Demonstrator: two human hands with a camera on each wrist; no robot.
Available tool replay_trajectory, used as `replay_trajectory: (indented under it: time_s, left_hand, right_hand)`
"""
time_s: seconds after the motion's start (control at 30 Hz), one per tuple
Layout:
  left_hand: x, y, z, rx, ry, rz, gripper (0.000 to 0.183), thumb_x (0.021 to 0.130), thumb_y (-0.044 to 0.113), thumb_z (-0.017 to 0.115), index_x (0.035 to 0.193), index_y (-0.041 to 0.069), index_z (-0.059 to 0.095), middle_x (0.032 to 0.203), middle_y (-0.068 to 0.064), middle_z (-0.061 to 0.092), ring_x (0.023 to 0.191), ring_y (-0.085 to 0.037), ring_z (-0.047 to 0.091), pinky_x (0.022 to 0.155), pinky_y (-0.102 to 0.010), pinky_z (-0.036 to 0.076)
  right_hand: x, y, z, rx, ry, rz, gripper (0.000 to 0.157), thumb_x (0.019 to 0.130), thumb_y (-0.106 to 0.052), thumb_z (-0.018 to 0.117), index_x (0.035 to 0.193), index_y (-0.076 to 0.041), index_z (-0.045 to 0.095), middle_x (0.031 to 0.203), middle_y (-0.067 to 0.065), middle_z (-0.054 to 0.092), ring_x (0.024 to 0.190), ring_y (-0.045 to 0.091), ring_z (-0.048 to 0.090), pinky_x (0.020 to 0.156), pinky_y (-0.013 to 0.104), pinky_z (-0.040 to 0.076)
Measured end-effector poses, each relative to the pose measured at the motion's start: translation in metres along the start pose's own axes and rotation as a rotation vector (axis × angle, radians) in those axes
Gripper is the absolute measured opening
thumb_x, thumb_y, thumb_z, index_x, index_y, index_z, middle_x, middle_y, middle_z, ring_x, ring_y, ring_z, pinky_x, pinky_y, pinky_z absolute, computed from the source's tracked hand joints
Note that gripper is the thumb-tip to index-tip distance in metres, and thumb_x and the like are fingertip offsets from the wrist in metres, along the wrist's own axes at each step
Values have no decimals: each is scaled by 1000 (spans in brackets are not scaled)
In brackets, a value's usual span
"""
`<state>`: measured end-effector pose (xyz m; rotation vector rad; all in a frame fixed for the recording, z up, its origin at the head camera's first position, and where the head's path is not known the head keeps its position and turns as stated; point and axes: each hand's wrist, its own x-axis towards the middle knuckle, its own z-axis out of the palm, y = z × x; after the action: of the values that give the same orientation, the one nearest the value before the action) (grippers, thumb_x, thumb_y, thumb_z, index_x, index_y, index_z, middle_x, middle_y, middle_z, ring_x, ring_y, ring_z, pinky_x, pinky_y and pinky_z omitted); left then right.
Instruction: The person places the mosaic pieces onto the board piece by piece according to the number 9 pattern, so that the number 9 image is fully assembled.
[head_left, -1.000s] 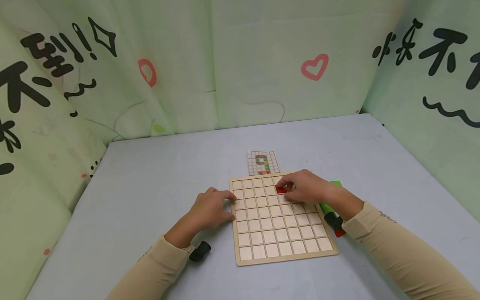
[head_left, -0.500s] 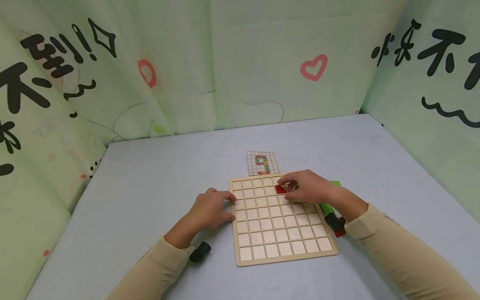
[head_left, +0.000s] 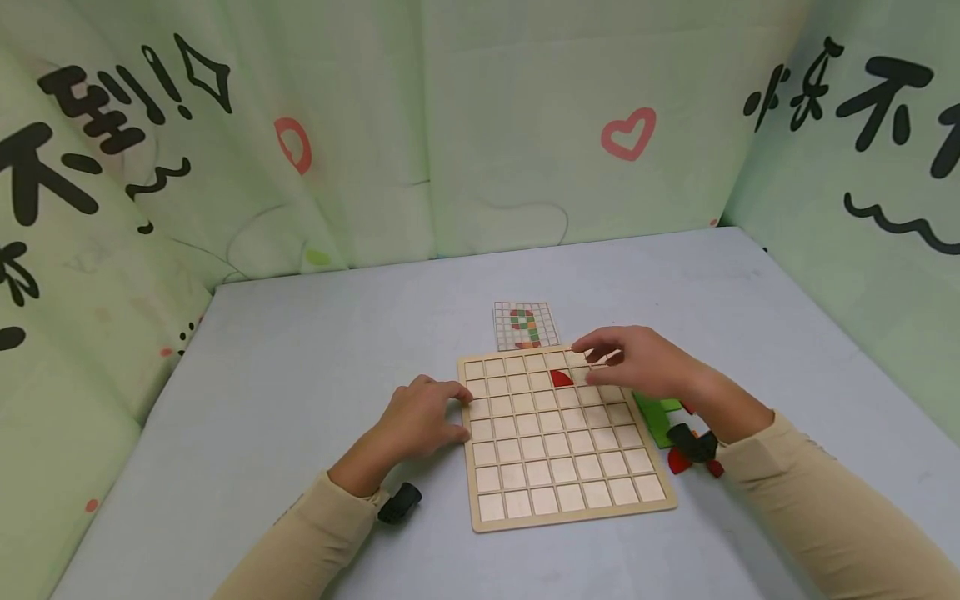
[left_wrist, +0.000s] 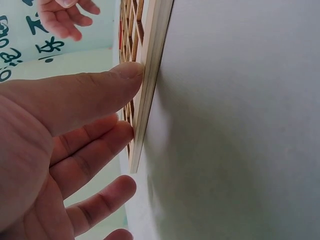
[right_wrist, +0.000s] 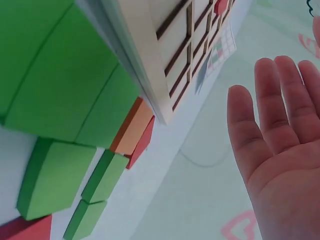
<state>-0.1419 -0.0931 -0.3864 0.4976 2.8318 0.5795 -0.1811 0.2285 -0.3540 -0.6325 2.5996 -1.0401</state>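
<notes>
A red quarter-round tile (head_left: pixel 561 379) lies in one cell, second row from the far edge, of the wooden grid board (head_left: pixel 517 527). My right hand (head_left: pixel 637 361) hovers over the board's far right corner, fingers loosely spread and holding nothing. In the right wrist view that hand (right_wrist: pixel 287 145) shows a bare palm and extended fingers. My left hand (head_left: pixel 422 417) rests against the board's left edge; the left wrist view shows its thumb (left_wrist: pixel 100 92) and two fingers touching the rim, the other fingers free.
A small pattern card (head_left: pixel 525 326) with a coloured figure on a grid lies behind the board. Beside the board's right edge are green blocks (right_wrist: pixel 55 172), an orange block (right_wrist: pixel 131 127) and red ones (head_left: pixel 678 461), partly under the right wrist. Printed curtains (head_left: pixel 480 125) surround the white table (head_left: pixel 337 333).
My right hand has released the red tile, which stays in its cell, and has moved up and right with its fingers opening. The left hand has stayed at the board's edge.
</notes>
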Motion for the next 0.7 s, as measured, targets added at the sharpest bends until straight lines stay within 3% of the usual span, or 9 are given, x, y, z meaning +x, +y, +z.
replay_trajectory:
  time_s: [0.2,0.53,0.7]
  left_hand:
    - [0,0,0,-1,-1,-3,38,81,24,85,115,18,71,109,4,68,114,-26,54,91,-47,43]
    - [0,-1,0,-2,-4,-6,38,81,25,85,116,19,71,109,4,68,113,-27,54,91,-46,42]
    - [0,-1,0,-1,-4,-7,38,81,25,85,116,19,71,108,5,68,113,-26,54,91,-46,42]
  right_hand:
    - [-7,4,-11,59,53,10,39,93,-14,72,129,1,64,124,18,63,108,32,63,82,37,55]
    - [-16,19,-26,28,118,51,35,96,-15,67,128,-1,64,127,16,63,114,31,59,89,40,51]
    - [-21,29,-32,32,125,69,34,97,-15,66,127,0,64,127,17,62,114,31,58,88,32,50]
